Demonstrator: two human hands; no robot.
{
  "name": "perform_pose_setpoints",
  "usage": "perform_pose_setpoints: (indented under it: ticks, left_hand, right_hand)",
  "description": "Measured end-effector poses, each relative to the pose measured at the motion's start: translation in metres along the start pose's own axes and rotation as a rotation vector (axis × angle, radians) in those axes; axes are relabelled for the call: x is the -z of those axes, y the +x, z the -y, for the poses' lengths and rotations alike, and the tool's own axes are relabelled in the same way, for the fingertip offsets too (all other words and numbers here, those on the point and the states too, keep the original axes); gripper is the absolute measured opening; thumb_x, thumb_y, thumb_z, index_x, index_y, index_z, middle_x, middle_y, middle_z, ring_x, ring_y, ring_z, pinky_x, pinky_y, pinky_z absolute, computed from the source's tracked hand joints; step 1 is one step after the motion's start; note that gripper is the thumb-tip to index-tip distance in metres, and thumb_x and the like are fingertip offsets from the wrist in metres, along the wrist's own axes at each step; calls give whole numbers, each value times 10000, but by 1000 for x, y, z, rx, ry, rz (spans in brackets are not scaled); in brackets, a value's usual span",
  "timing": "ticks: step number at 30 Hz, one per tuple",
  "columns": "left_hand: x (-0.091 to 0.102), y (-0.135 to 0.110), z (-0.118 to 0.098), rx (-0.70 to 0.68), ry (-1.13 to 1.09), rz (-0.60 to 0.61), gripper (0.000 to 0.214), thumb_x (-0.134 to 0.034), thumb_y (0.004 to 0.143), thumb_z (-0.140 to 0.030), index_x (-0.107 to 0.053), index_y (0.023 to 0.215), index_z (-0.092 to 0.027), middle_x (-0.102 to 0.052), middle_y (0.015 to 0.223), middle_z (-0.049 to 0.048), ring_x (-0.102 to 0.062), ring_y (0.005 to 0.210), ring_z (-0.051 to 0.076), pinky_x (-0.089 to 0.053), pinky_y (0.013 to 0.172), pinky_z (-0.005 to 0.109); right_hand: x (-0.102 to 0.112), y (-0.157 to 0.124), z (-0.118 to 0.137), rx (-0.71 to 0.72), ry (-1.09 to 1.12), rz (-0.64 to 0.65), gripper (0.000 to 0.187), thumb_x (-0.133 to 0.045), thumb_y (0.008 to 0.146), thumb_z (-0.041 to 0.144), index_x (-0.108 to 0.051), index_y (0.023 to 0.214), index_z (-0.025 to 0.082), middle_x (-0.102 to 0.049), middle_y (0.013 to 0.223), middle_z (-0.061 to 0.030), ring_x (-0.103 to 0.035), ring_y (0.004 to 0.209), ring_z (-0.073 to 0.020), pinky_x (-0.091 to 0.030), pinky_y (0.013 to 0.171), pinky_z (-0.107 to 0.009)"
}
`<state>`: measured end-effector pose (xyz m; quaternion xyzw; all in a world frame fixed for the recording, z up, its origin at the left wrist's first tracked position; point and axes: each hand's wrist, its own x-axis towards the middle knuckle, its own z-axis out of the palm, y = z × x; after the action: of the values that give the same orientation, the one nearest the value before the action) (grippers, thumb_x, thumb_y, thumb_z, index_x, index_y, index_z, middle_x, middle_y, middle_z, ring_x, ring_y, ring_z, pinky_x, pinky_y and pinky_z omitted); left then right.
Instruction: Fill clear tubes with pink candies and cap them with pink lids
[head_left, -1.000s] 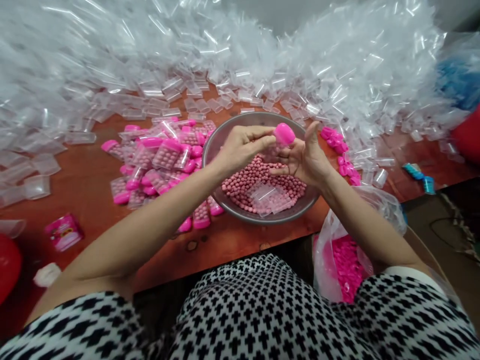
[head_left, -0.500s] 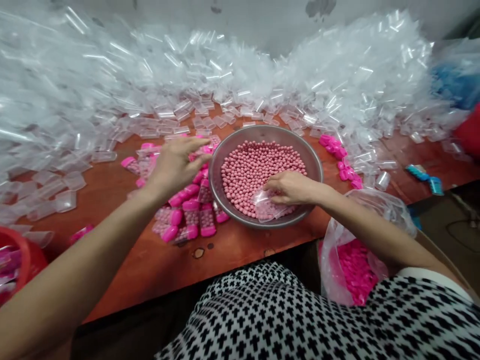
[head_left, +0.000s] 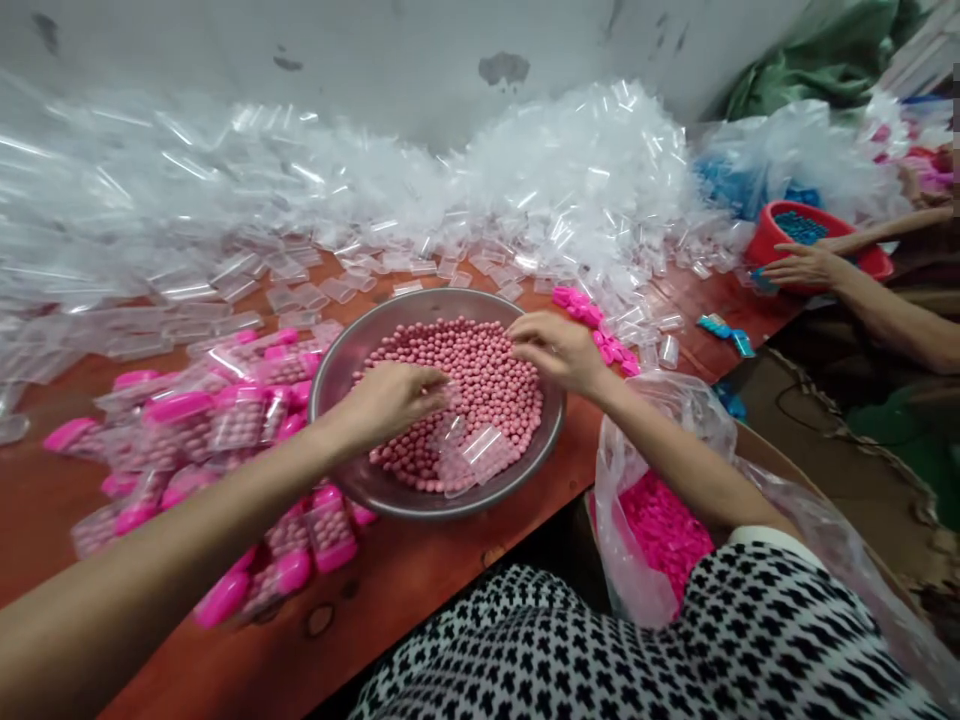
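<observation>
A grey metal bowl [head_left: 551, 440] holds pink beads [head_left: 480, 360]. Several clear plastic containers [head_left: 484, 450] lie on the beads near its front. My left hand [head_left: 394, 400] reaches in over the left rim, fingers closed on what looks like the edge of a clear container, partly blurred. Over the right rim, my right hand [head_left: 559, 350] has bent fingers spread apart, and nothing shows in them. Left of the bowl lie several bead-filled containers with pink caps [head_left: 240, 420], partly behind my left forearm.
Clear empty containers [head_left: 360, 180] are heaped along the wall. Loose pink caps [head_left: 577, 305] lie right of the bowl; more fill a plastic bag [head_left: 611, 530] by my lap. At far right, another person's hands [head_left: 806, 268] work at a red basin [head_left: 765, 225] with blue beads.
The view has swung right, bringing the other person's hands in. My left hand has moved from the filled containers into the bowl. My right hand has let go of clear containers and drawn back.
</observation>
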<state>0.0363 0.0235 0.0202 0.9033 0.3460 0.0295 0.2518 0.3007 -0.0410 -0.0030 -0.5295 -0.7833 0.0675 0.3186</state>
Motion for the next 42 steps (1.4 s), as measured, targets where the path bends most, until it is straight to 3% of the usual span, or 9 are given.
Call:
perform_pose_setpoints:
  ticks: [2, 5, 13, 16, 20, 28, 32, 37, 42]
  left_hand:
    - [3, 8, 3, 26, 311, -15, 298, -463, 908, -268, -720, 1013, -159, -738, 1042, 142, -701, 891, 288, -483, 729, 327]
    - [0, 26, -1, 52, 537, 74, 335, -381, 904, -131, -710, 961, -114, -712, 1012, 194, -699, 875, 322, -464, 654, 340]
    - [-36, 72, -17, 14, 255, 53, 239, -463, 838, -72, -694, 820, -132, -734, 985, 171, -703, 920, 283, -490, 750, 329]
    - [-37, 72, -10, 33, -41, -18, 138, -546, 871, -225, -664, 842, -159, -746, 943, 105, -702, 894, 235, -518, 772, 308]
    - [-28, 59, -3, 98, -1001, -87, 267, -713, 790, -375, -633, 920, -156, -739, 913, 56, -706, 820, 186, -572, 782, 338]
    - [-27, 56, -35, 77, -1518, -134, 420, -904, 625, -350, -689, 924, -148, -742, 928, 47, -709, 844, 157, -578, 871, 346]
    - [-31, 59, -49, 5, -1570, -195, 407, -899, 635, -329, -706, 946, -149, -738, 911, 38, -705, 813, 156, -580, 867, 351]
    - [-29, 48, -51, -37, -1529, -210, 428, -888, 647, -339, -727, 992, -142, -747, 1019, 68, -703, 864, 177, -582, 849, 334]
    - [-29, 34, -41, -61, -1462, -233, 461, -868, 671, -368, -732, 1041, -130, -748, 1066, 95, -700, 910, 197, -566, 868, 334]
  right_hand:
    - [14, 9, -41, -364, -250, 54, 214, -518, 956, 270, -691, 1056, 192, -728, 1098, -68, -663, 1022, -186, -505, 936, -328]
    - [29, 27, -99, -548, -381, 87, 279, -501, 933, 206, -708, 1110, 149, -713, 1178, -145, -646, 1096, -270, -475, 965, -408]
    - [16, 53, -150, -616, -439, 184, 274, -639, 820, 174, -722, 1076, 125, -710, 1135, -224, -599, 1144, -351, -412, 988, -461]
    - [17, 47, -146, -608, -375, 119, 256, -598, 859, 232, -711, 1059, 121, -710, 1128, -215, -603, 1126, -346, -398, 992, -460]
    - [26, 34, -131, -577, -186, 25, 345, -422, 966, 347, -651, 1124, 143, -730, 1065, -119, -652, 976, -226, -479, 865, -342]
    - [30, 20, -44, -569, 1119, -48, 518, -858, 659, 445, -658, 1091, 240, -755, 904, -15, -627, 627, -101, -519, 609, -227]
    - [22, 16, -11, -524, 1134, -3, 436, -856, 666, 455, -745, 1036, 252, -752, 968, -6, -653, 725, -117, -562, 719, -267]
    - [18, 9, 3, -335, 772, 5, 386, -803, 747, 444, -771, 1080, 251, -742, 999, -25, -665, 930, -172, -518, 900, -323]
    - [28, 9, 11, -294, 643, -18, 360, -753, 800, 458, -768, 1082, 234, -748, 927, -32, -688, 825, -182, -555, 799, -341]
